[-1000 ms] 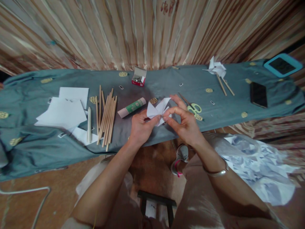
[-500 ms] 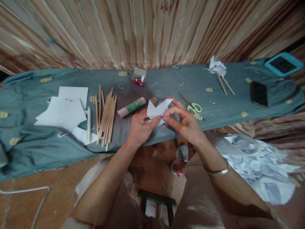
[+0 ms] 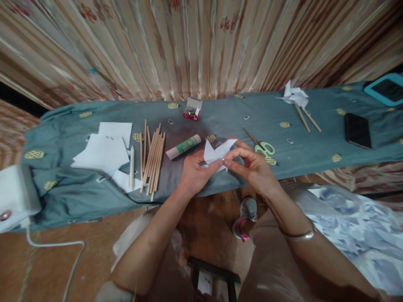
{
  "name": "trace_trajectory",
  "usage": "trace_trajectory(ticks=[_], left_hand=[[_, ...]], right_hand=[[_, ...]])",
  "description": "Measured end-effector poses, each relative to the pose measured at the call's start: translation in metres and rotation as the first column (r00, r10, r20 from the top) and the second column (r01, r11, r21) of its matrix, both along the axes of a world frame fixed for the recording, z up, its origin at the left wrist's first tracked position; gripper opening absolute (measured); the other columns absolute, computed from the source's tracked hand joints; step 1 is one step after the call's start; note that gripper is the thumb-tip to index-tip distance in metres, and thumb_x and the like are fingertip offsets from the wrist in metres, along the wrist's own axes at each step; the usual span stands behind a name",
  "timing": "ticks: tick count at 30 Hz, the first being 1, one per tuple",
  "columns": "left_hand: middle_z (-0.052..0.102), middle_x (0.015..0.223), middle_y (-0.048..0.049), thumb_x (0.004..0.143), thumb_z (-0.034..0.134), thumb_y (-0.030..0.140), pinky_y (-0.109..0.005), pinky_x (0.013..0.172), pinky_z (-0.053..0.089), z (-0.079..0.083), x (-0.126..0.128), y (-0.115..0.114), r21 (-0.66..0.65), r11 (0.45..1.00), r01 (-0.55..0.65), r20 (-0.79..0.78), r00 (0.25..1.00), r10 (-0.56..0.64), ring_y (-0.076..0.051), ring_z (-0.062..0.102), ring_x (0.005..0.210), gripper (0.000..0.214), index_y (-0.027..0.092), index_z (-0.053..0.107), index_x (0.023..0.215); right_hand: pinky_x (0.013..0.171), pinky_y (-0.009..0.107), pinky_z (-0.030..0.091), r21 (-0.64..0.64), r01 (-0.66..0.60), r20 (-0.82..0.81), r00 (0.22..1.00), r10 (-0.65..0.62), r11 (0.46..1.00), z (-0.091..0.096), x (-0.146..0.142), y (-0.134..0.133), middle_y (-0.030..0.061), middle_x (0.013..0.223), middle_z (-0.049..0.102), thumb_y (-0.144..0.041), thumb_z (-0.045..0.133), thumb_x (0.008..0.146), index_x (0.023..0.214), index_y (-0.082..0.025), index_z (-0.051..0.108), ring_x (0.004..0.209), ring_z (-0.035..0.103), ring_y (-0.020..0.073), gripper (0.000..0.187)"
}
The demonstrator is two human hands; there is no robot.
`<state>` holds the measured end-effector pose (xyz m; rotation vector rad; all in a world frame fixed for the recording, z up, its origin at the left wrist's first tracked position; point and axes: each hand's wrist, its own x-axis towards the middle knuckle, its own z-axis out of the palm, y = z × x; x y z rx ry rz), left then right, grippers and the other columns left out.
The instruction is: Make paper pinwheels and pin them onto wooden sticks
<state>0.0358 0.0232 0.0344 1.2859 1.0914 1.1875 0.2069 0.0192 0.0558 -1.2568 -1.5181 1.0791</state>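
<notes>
While slim, round wooden sticks lie left of the curled left hand, it clasps a sharp-cornered paper pinwheel, which the right hand pinches near its middle

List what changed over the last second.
Camera view swung left, showing more of the white box. The folded paper has slightly shifted flaps. Nothing taken or let go: left hand and right hand still hold it; scissors, wooden sticks unmoved.

Head-worn view, facing forward and down, near table (wide-angle)
</notes>
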Motion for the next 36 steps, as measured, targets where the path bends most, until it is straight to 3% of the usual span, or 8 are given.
trace_trajectory(ticks=[6, 9, 11, 13, 15, 18, 30, 36], left_hand=[[0.077, 0.084, -0.0049, 0.068, 0.077, 0.038, -0.031, 0.068, 0.054, 0.002, 0.001, 0.001, -0.061, 0.997, -0.044, 0.059, 0.997, 0.048, -0.022, 0.069, 0.078, 0.019, 0.020, 0.076, 0.074], [0.077, 0.078, -0.0044, 0.065, 0.078, 0.037, -0.031, 0.066, 0.054, -0.003, 0.002, 0.003, -0.159, 0.983, -0.094, 0.101, 0.989, 0.111, -0.020, 0.068, 0.071, 0.019, 0.020, 0.076, 0.072], [0.077, 0.076, -0.0039, 0.064, 0.080, 0.035, -0.031, 0.066, 0.055, -0.005, 0.003, 0.003, -0.208, 0.972, -0.111, 0.129, 0.982, 0.140, -0.019, 0.067, 0.068, 0.018, 0.019, 0.076, 0.071], [0.077, 0.076, -0.0033, 0.063, 0.081, 0.034, -0.031, 0.066, 0.055, -0.006, 0.004, 0.003, -0.231, 0.968, -0.101, 0.147, 0.979, 0.137, -0.019, 0.067, 0.067, 0.016, 0.020, 0.076, 0.070], [0.076, 0.074, -0.0024, 0.063, 0.081, 0.032, -0.031, 0.067, 0.055, -0.005, 0.005, 0.002, -0.235, 0.969, -0.072, 0.158, 0.981, 0.111, -0.018, 0.066, 0.066, 0.014, 0.020, 0.076, 0.068], [0.075, 0.070, -0.0014, 0.065, 0.080, 0.030, -0.029, 0.065, 0.054, -0.004, 0.007, 0.000, -0.228, 0.973, -0.036, 0.169, 0.983, 0.076, -0.016, 0.065, 0.063, 0.011, 0.020, 0.074, 0.064], [0.075, 0.070, -0.0009, 0.065, 0.078, 0.036, -0.027, 0.059, 0.052, -0.010, 0.007, 0.000, -0.180, 0.983, -0.039, 0.117, 0.991, 0.060, -0.015, 0.063, 0.060, 0.016, 0.021, 0.076, 0.069], [0.074, 0.068, -0.0001, 0.064, 0.079, 0.040, -0.027, 0.056, 0.051, -0.013, 0.008, 0.001, -0.192, 0.980, -0.057, 0.131, 0.988, 0.083, -0.015, 0.062, 0.057, 0.020, 0.021, 0.076, 0.070]], right_hand=[[0.118, 0.049, 0.028, 0.075, 0.043, 0.041, 0.998, -0.046, 0.996, 0.000, 0.001, -0.002, 0.0048, 0.140, 0.058, -0.038, 0.078, 0.076, 0.081, -0.025, 0.071, 0.138, 0.046, 0.0262, 0.016], [0.111, 0.046, 0.040, 0.069, 0.152, -0.041, 0.988, -0.149, 0.986, 0.000, 0.003, 0.000, 0.0077, 0.132, 0.063, -0.043, 0.082, 0.071, 0.087, -0.024, 0.070, 0.124, 0.058, 0.0255, 0.028], [0.099, 0.042, 0.050, -0.029, 0.189, -0.129, 0.973, -0.191, 0.982, 0.000, 0.003, 0.002, 0.0076, 0.121, 0.070, -0.047, 0.086, 0.065, 0.096, -0.025, 0.070, 0.107, 0.066, 0.0231, 0.041], [0.087, 0.037, 0.055, -0.179, 0.117, -0.202, 0.967, -0.153, 0.977, 0.001, 0.001, 0.003, 0.0056, 0.104, 0.075, -0.049, 0.088, 0.061, 0.098, -0.025, 0.072, 0.091, 0.069, 0.0201, 0.047], [0.077, 0.032, 0.055, -0.299, 0.004, -0.264, 0.961, -0.087, 0.954, 0.002, -0.002, 0.003, 0.0032, 0.089, 0.077, -0.050, 0.088, 0.059, 0.091, -0.024, 0.076, 0.079, 0.068, 0.0176, 0.042], [0.069, 0.028, 0.053, -0.363, -0.064, -0.321, 0.945, -0.060, 0.930, 0.003, -0.006, 0.002, 0.0007, 0.078, 0.077, -0.048, 0.089, 0.057, 0.078, -0.025, 0.079, 0.068, 0.065, 0.0141, 0.034], [0.058, 0.029, 0.046, -0.236, 0.029, -0.210, 0.974, -0.080, 0.971, -0.003, -0.006, 0.002, -0.0010, 0.065, 0.071, -0.047, 0.088, 0.058, 0.064, -0.024, 0.076, 0.059, 0.056, 0.0140, 0.027], [0.051, 0.027, 0.042, -0.276, 0.058, -0.214, 0.970, -0.120, 0.959, -0.004, -0.007, 0.002, -0.0025, 0.059, 0.066, -0.049, 0.089, 0.053, 0.058, -0.023, 0.071, 0.053, 0.052, 0.0122, 0.032]])
